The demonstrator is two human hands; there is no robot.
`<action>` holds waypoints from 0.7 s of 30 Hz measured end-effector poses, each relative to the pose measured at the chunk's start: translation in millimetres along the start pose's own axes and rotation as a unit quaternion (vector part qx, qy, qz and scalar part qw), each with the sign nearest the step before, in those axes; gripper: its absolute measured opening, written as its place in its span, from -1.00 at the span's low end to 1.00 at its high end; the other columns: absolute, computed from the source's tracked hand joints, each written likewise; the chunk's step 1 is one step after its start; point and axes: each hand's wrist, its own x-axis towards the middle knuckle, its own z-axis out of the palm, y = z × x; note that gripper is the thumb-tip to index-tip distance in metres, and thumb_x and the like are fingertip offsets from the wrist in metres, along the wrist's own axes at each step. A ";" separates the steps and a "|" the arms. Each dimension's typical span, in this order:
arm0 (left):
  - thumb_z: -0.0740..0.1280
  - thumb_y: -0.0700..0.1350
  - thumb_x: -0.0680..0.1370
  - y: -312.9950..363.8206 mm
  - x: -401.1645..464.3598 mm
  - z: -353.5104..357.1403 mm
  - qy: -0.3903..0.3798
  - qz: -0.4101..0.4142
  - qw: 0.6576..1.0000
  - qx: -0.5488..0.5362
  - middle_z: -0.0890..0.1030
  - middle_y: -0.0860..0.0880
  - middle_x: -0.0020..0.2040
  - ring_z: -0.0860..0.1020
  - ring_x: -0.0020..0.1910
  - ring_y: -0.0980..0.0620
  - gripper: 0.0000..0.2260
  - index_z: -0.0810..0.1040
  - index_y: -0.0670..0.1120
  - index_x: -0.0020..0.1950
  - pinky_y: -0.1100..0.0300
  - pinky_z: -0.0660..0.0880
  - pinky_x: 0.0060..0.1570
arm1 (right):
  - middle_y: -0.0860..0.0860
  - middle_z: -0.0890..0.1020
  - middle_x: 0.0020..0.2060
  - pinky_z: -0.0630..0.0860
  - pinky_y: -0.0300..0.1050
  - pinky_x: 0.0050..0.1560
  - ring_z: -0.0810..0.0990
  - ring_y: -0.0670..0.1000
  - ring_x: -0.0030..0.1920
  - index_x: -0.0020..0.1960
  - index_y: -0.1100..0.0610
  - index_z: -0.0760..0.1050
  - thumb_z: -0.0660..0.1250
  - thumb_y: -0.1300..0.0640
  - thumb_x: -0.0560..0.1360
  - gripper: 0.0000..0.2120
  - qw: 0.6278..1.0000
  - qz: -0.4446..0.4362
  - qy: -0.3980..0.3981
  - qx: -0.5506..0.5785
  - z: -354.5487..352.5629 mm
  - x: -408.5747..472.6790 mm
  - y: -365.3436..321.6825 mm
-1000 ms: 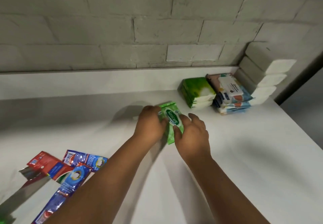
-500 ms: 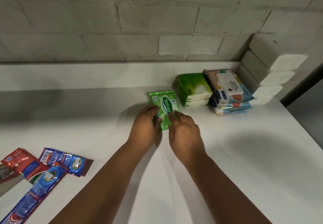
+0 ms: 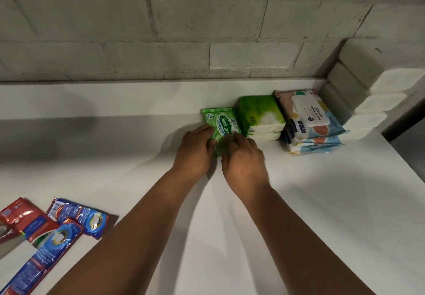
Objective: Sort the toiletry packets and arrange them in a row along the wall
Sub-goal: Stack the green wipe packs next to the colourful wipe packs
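Note:
A flat green Sanicare wipes packet [image 3: 221, 121] lies on the white table [image 3: 322, 202], close to the wall and touching the left side of a stack of green tissue packs [image 3: 259, 113]. My left hand [image 3: 195, 149] rests its fingertips on the packet's left edge. My right hand [image 3: 243, 156] lays its fingers over the packet's near end and hides that part. Right of the green stack sits a pile of patterned wet-wipe packs [image 3: 310, 119] with a white lid. Blue sachets [image 3: 78, 216] and red sachets [image 3: 20, 216] lie loose at the near left.
A stack of white packs [image 3: 368, 96] fills the far right corner against the grey brick wall [image 3: 184, 30]. The table's right edge [image 3: 409, 168] drops off beside a dark gap. A long blue sachet strip [image 3: 30, 269] reaches the bottom left corner.
Both hands carried the green Sanicare packet away from me toward the wall and set it flat against the left of the green tissue stack.

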 end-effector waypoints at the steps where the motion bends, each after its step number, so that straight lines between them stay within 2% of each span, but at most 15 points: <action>1: 0.31 -0.15 0.56 -0.7 0.4 0.6 0.003 0.001 1.000 -0.002 0.50 -0.15 0.36 0.44 0.35 -0.14 -0.66 0.51 -0.18 0.33 0.05 0.32 0.40 | 0.09 0.57 0.21 0.51 0.01 -0.05 0.55 0.18 0.12 0.22 0.12 0.56 0.13 0.06 0.49 -0.61 1.000 0.001 -0.002 -0.002 0.8 0.9 0.2; 6: 0.31 -0.14 0.56 -3.1 1.7 -1.1 -0.004 -0.012 1.000 -0.016 0.49 -0.13 0.38 0.43 0.37 -0.13 -0.64 0.49 -0.17 0.35 0.07 0.30 0.41 | 0.09 0.54 0.25 0.51 0.03 -0.01 0.53 0.18 0.16 0.25 0.12 0.54 0.10 0.04 0.50 -0.59 1.000 0.008 -0.006 0.001 3.7 4.3 -1.6; 12: 0.17 -0.13 0.63 7.1 0.4 -12.3 -0.060 -0.014 0.998 0.004 0.33 -0.12 0.49 0.29 0.47 -0.06 -0.61 0.35 -0.17 0.46 0.16 0.15 0.47 | 0.15 0.52 0.28 0.50 0.05 -0.01 0.52 0.21 0.20 0.31 0.19 0.49 0.31 0.06 0.48 -0.57 1.000 0.006 -0.020 -0.014 1.8 1.0 -5.2; 15: 0.13 -0.15 0.65 13.3 -7.9 -25.9 -0.078 -0.026 0.997 -0.013 0.30 -0.14 0.50 0.26 0.48 -0.08 -0.60 0.30 -0.20 0.48 0.20 0.14 0.42 | 0.18 0.54 0.25 0.51 0.07 -0.04 0.52 0.25 0.18 0.28 0.21 0.51 0.38 0.06 0.41 -0.53 0.999 0.005 -0.027 -0.029 -2.1 -2.5 -8.1; 18: 0.13 -0.11 0.65 14.3 -26.4 -44.9 -0.064 -0.048 0.997 -0.018 0.27 -0.16 0.51 0.21 0.50 -0.07 -0.58 0.25 -0.20 0.49 0.21 0.09 0.42 | 0.23 0.57 0.18 0.51 0.10 -0.06 0.53 0.30 0.14 0.24 0.24 0.52 0.41 0.05 0.40 -0.53 1.000 -0.004 -0.015 -0.022 -11.3 -9.2 -21.3; 21: 0.21 -0.07 0.62 7.3 -52.2 -69.8 -0.026 -0.068 0.997 -0.025 0.33 -0.16 0.48 0.26 0.48 -0.07 -0.57 0.33 -0.18 0.46 0.21 0.13 0.41 | 0.20 0.56 0.19 0.47 0.12 0.08 0.48 0.28 0.19 0.27 0.18 0.50 0.34 -0.01 0.46 -0.56 0.999 -0.031 -0.027 0.015 -23.1 -19.9 -49.5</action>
